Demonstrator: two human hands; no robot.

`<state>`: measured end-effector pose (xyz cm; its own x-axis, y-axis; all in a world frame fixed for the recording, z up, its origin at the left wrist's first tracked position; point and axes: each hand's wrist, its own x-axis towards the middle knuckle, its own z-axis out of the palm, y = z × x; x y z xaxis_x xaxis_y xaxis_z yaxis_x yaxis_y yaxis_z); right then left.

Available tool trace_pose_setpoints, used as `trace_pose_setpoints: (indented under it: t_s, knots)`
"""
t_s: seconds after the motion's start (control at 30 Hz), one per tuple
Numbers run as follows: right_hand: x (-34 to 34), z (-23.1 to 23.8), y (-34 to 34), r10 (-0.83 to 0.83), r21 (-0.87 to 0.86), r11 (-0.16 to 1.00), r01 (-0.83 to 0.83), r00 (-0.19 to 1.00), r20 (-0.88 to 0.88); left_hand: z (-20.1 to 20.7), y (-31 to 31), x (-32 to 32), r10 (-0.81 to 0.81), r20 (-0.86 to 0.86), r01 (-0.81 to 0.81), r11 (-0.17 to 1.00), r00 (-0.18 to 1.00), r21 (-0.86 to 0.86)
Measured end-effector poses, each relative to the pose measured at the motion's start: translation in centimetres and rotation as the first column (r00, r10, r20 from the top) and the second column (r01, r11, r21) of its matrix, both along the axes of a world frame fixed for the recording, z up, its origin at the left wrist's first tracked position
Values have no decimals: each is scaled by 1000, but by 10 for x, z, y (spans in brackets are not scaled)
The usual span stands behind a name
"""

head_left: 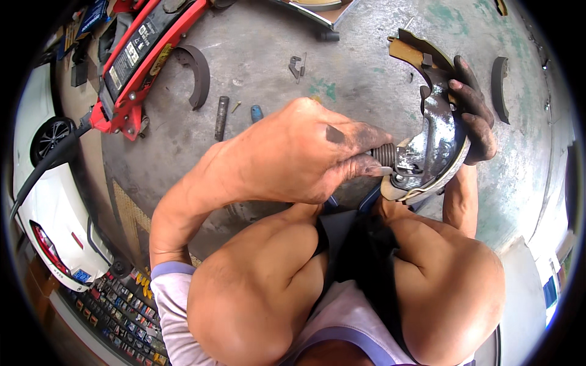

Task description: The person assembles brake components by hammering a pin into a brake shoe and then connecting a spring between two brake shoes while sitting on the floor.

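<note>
In my right hand (478,122) is a curved metal brake shoe (434,131), gripped along its outer side with blackened fingers. It is tilted over my knees, and its tan-edged end points away from me. My left hand (293,152) pinches a dark coil spring (384,155) between thumb and forefinger at the shoe's near end. The spring touches or nearly touches the shoe's web; how its far end sits is hidden. Smudges of grease mark the left fingertips.
Two loose curved brake linings, one left (200,78) and one right (500,90), lie on the concrete. Between them are a small metal lever (297,68), a dark rod-like handle (221,118) and a blue piece (256,113). A red floor jack (131,97) and white car (52,177) stand left.
</note>
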<state>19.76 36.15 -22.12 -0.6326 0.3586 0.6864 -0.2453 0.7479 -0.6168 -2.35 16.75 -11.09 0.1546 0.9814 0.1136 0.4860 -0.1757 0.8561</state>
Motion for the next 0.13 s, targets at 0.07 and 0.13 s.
trace_pose_setpoints:
  t_s: [0.07,0.13]
  knots:
    - [3,6,5,-15,110,994,12,1000,23,7,6,-3,-35,-25,34,999,999,-24]
    - [2,5,4,-3,106,994,3,1000,-3,10,6,-3,-54,-54,50,997,997,-64]
